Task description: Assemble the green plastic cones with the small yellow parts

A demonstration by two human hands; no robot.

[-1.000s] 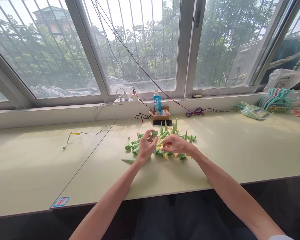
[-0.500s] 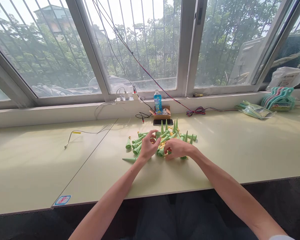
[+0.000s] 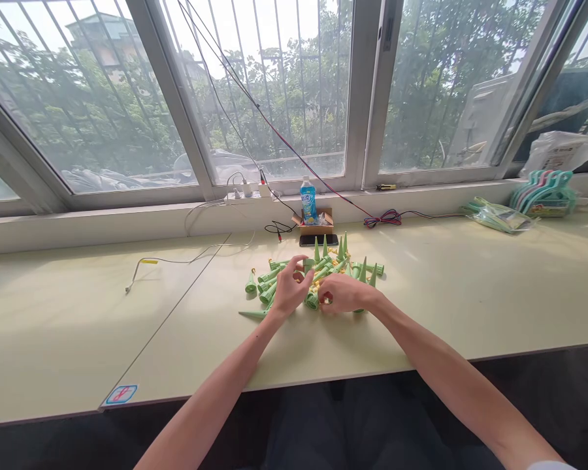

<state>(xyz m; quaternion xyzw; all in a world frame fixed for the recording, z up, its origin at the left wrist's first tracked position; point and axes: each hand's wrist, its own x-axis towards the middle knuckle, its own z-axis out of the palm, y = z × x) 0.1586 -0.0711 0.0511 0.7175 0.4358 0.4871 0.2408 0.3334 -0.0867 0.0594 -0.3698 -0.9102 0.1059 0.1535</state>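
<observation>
Several green cone-shaped pieces (image 3: pixel 267 286) lie and stand in a heap on the pale table (image 3: pixel 186 339), with small yellow parts (image 3: pixel 317 284) among them. At the heap's middle, my left hand (image 3: pixel 292 284) has its thumb and fingers around a green piece (image 3: pixel 308 264) with its wide end up. Close to its right, my right hand (image 3: pixel 340 292) is low over the heap with fingers curled together; what they pinch is too small to make out. One green cone with a yellow tip (image 3: pixel 250 281) stands upright at the left.
Behind the heap lie a black phone (image 3: pixel 319 240) and a small cardboard box (image 3: pixel 316 228) with a blue bottle (image 3: pixel 308 201). Coiled cables (image 3: pixel 383 219) rest near the sill. Plastic packets (image 3: pixel 498 215) and green hangers (image 3: pixel 541 192) are at the far right.
My right hand has shifted slightly left, nearer my left hand, and its fingers have curled closer together. My left hand keeps its hold on the green piece.
</observation>
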